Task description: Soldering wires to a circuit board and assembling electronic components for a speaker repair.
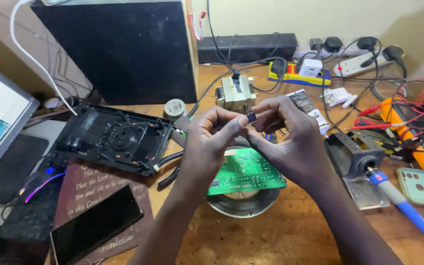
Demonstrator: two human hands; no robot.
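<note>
Above the wooden workbench (280, 230), the person is holding a small dark electronic component (251, 117) up between both hands, lifted clear of the bench and close to the camera, probably so its thin metal leads can be seen well. The left hand (211, 135) is pinching it with thumb and forefinger pressed together on one side, while the right hand (285, 135) is closing its fingertips on the other side, so both grips are clamped on the same tiny part. The leads are sticking upward from it, though they are too fine to count.

Directly beneath the hands, a green circuit board (246, 172) is resting across a round metal bowl (244, 202), which is keeping the board raised off the wood. To the right, a blue-handled soldering iron (398, 200) is lying in its metal stand (352, 154), tip tucked away from the hands. A black plastic housing (111, 137) is lying open on the left, with a dark phone (96, 225) nearer the person. Behind the hands a small transformer (235, 92) is sitting among tangled cables, and red test leads (398, 110) are crowding the right edge, leaving little free room around the board.
</note>
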